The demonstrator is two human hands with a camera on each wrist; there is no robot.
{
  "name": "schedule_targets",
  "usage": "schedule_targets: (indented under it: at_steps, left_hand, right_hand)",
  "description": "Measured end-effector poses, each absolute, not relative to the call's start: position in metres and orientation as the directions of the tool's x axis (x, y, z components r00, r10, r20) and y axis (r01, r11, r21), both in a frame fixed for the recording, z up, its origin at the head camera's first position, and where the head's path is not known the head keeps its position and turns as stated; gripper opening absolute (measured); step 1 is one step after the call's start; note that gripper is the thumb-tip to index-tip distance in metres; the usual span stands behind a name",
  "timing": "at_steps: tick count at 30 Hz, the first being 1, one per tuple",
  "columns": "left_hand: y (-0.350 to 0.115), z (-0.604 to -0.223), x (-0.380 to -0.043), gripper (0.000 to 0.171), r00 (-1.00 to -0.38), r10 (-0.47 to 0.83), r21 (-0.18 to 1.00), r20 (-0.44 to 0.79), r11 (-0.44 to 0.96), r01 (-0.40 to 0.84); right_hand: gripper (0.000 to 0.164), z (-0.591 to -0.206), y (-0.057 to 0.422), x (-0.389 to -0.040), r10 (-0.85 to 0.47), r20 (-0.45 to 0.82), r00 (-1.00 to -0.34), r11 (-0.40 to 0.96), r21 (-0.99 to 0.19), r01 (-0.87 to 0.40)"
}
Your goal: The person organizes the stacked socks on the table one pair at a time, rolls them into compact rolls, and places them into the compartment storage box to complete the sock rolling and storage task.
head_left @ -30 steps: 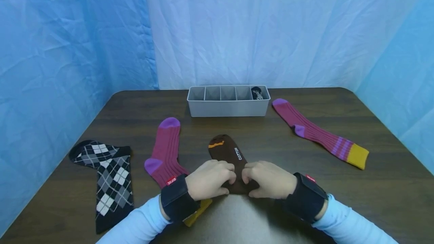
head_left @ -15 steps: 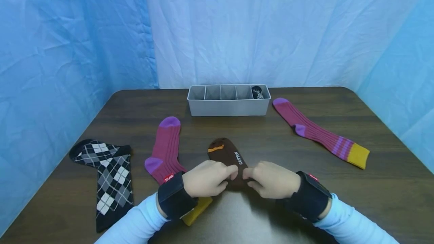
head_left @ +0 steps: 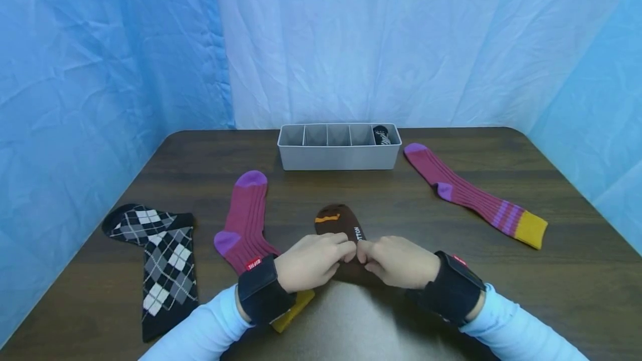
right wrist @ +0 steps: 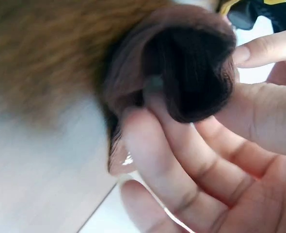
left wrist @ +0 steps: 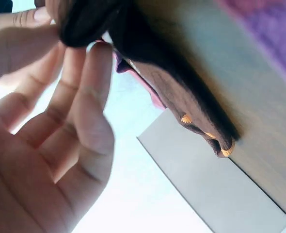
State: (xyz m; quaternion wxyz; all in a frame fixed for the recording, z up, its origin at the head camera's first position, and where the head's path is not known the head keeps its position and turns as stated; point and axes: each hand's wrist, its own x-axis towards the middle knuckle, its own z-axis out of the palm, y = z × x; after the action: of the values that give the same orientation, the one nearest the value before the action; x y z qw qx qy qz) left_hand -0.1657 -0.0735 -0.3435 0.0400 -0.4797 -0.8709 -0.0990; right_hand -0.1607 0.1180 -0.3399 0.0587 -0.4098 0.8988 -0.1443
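A brown sock point(head_left: 337, 222) with an orange stripe and white lettering lies between my two hands, its toe end pointing away from me. My left hand point(head_left: 316, 261) pinches one side of the sock near its open end. On the opposite side, my right hand point(head_left: 401, 262) pinches it too, and the fingertips of both hands nearly meet. The right wrist view shows the sock's rolled edge point(right wrist: 201, 17) around a dark opening, with fingers along its lower side. In the left wrist view the sock point(left wrist: 174, 92) stretches away from the thumb and fingers, slightly raised.
A grey divided box point(head_left: 338, 158) stands at the back, a rolled black sock point(head_left: 382, 135) in its rightmost compartment. One magenta sock point(head_left: 246, 210) lies partly under my left wrist. Another magenta sock point(head_left: 468, 194) lies right, an argyle sock point(head_left: 168, 266) left.
Both hands have come closer together, and less of the brown sock shows around them. Its toe end has shifted slightly to the right. The other socks and the box stay put.
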Motion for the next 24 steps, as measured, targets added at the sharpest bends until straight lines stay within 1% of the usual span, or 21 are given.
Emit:
schedule_targets:
  at_steps: [3, 6, 9, 13, 16, 20, 24]
  left_hand:
    - [-0.0731, -0.3444, -0.1653, 0.014, -0.521, 0.829, 0.092, 0.201, 0.514, 0.853]
    - [-0.0738, -0.3434, -0.1647, 0.012, -0.530, 0.827, 0.062, 0.188, 0.528, 0.847]
    - [-0.0742, -0.3413, -0.1643, 0.008, -0.545, 0.826, 0.047, 0.146, 0.544, 0.838]
    - [-0.0739, -0.3395, -0.1634, 0.012, -0.557, 0.824, -0.001, 0.106, 0.560, 0.829]
    - [-0.0731, -0.3399, -0.1626, 0.014, -0.558, 0.825, -0.054, 0.086, 0.563, 0.824]
    - [-0.0715, -0.3411, -0.1612, 0.013, -0.542, 0.837, -0.105, 0.075, 0.547, 0.830]
    - [-0.0713, -0.3418, -0.1604, 0.007, -0.532, 0.842, -0.102, 0.093, 0.540, 0.836]
  right_hand:
    - [0.017, -0.3424, 0.1174, -0.1622, -0.756, 0.092, -0.648, 0.606, -0.276, -0.746]
    - [0.016, -0.3426, 0.1170, -0.1631, -0.769, 0.112, -0.630, 0.588, -0.265, -0.765]
    - [0.015, -0.3410, 0.1172, -0.1637, -0.781, 0.076, -0.620, 0.583, -0.268, -0.767]
    - [0.027, -0.3387, 0.1179, -0.1633, -0.787, 0.010, -0.617, 0.594, -0.260, -0.762]
    - [0.031, -0.3382, 0.1174, -0.1617, -0.788, -0.026, -0.615, 0.603, -0.234, -0.762]
    - [0.026, -0.3390, 0.1162, -0.1596, -0.800, -0.038, -0.598, 0.593, -0.200, -0.780]
    - [0.020, -0.3403, 0.1159, -0.1595, -0.828, 0.006, -0.560, 0.548, -0.200, -0.812]
